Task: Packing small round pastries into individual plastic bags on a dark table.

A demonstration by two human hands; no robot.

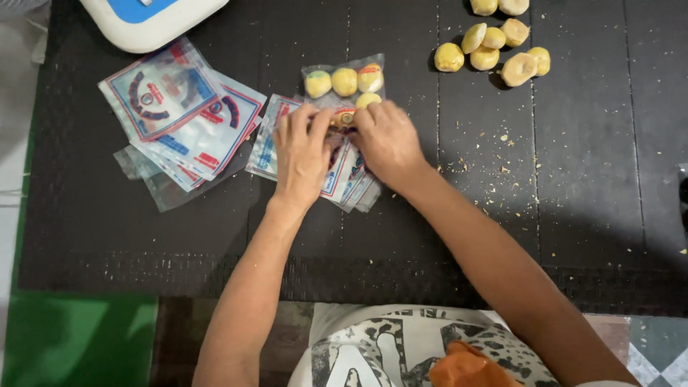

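Left hand and right hand pinch the clear bag of yellow cakes, which lies just beyond the fingertips on the dark worktop.

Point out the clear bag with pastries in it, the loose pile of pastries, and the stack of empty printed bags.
Filled clear bag (344, 80), head view, on a pastry inside.
Loose pastries (494, 51), head view, pile's middle.
Empty printed bags (179, 107), head view, top bag's face.

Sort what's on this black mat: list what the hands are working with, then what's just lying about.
In hand:
left hand
right hand
clear bag of yellow pastries
printed bags beneath

Lying about:
loose pastries
spare bag pile
white and blue device
crumbs
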